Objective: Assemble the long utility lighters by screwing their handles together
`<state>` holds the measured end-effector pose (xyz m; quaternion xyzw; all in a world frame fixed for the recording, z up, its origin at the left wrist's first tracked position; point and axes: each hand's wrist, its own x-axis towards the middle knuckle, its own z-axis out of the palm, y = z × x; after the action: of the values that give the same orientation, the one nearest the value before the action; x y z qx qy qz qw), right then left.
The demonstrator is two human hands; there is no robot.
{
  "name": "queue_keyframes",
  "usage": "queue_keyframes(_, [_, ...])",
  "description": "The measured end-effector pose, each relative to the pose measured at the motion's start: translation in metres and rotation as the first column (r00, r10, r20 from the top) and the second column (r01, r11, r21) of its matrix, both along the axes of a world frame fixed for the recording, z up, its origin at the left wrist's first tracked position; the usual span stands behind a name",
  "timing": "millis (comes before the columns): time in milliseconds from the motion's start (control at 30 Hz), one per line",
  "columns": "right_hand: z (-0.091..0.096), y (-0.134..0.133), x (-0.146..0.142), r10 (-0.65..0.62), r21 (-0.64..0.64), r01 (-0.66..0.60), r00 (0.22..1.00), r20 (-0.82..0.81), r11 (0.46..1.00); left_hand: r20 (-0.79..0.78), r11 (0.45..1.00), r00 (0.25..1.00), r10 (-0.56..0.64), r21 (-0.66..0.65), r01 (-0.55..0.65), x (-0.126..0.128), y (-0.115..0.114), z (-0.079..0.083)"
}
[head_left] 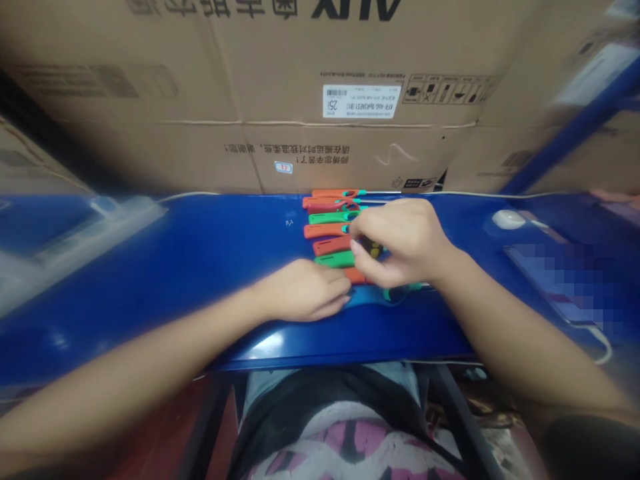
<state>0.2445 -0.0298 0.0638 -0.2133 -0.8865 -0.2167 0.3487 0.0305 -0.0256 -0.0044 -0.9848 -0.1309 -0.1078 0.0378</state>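
Several long-nosed lighters lie side by side on the blue table, with handles to the left and metal tips to the right. An orange lighter (325, 231), a red lighter (331, 246) and a green lighter (335, 260) show beside my right hand (400, 240). That hand is closed in a pinch above the row, and a dark piece with yellow marks (373, 248) shows between thumb and fingers. My left hand (307, 290) has its fingers closed on the handle end of the nearest lighter, a blue lighter (373, 295), next to an orange one partly hidden.
A large cardboard box (210, 147) stands along the table's back edge. To the right are a white rounded case (509, 219) and a phone (555, 283) with a white cable. Clear plastic packaging (115, 227) lies at the left. The table's front edge (340, 363) is near my lap.
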Motion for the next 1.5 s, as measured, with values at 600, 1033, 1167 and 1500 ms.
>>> queue_keyframes(600, [-0.001, 0.005, 0.003, -0.038, 0.004, 0.038, 0.999, 0.01, 0.999, -0.217, 0.989, 0.976, -0.029, 0.137, 0.06, 0.011, 0.002, 0.014])
queue_keyframes(1033, [-0.002, 0.006, 0.005, -0.035, 0.016, 0.035, 0.999, 0.006, 0.999, -0.101, 0.99, 0.995, 0.003, 0.14, 0.011, 0.015, 0.01, 0.013])
queue_keyframes(1167, [-0.002, 0.007, 0.005, -0.03, 0.01, 0.03, 1.0, -0.002, 0.999, -0.098, 0.994, 0.994, -0.044, 0.097, 0.054, 0.013, 0.01, 0.017])
queue_keyframes(1500, [-0.001, 0.007, 0.006, -0.037, -0.007, 0.037, 0.999, 0.006, 0.999, -0.058, 0.995, 0.994, -0.095, 0.024, 0.097, 0.011, 0.01, 0.012])
